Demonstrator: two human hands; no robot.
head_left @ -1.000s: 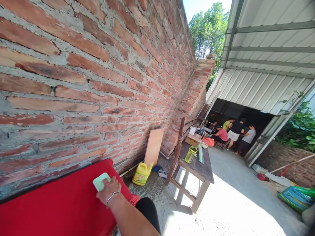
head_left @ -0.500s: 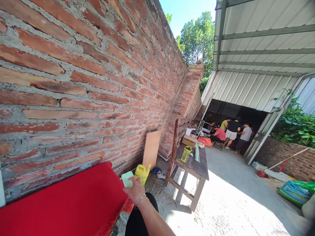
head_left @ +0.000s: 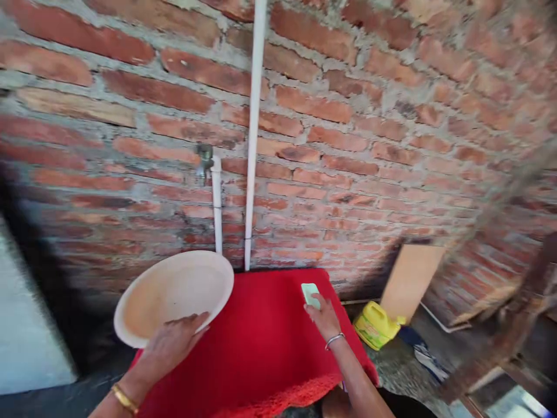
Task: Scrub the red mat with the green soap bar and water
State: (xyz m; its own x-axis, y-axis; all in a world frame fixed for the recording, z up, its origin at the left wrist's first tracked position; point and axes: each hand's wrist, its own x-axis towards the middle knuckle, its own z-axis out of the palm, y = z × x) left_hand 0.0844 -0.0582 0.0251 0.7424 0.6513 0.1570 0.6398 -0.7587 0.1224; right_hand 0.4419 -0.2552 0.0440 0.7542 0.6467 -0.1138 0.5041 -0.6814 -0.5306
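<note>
My left hand [head_left: 176, 342], with a gold bangle at its wrist, grips the near rim of a wide white basin [head_left: 195, 284]. Its fingers lie over the inner side and the thumb shows outside the rim. The basin's inside has a brownish tint. To the right, my right hand [head_left: 322, 316], wearing a silver bangle, holds a mint-green flat rectangular thing [head_left: 310, 295]; its exact kind is unclear. That hand is above a table covered with a red cloth [head_left: 261, 348]. The basin is at the cloth's left end and reaches past it.
Behind the table rises a brick wall with a metal tap [head_left: 204, 162] and a long white pipe [head_left: 255, 133]. A yellow jug [head_left: 378, 325] and a leaning board [head_left: 411, 276] stand to the right. A blurred wooden chair [head_left: 509, 331] is at the far right.
My view has swung left, away from the yard and the people. The basin and my left hand have come into view. My right hand, still holding the mint-green thing, is now over the red cloth.
</note>
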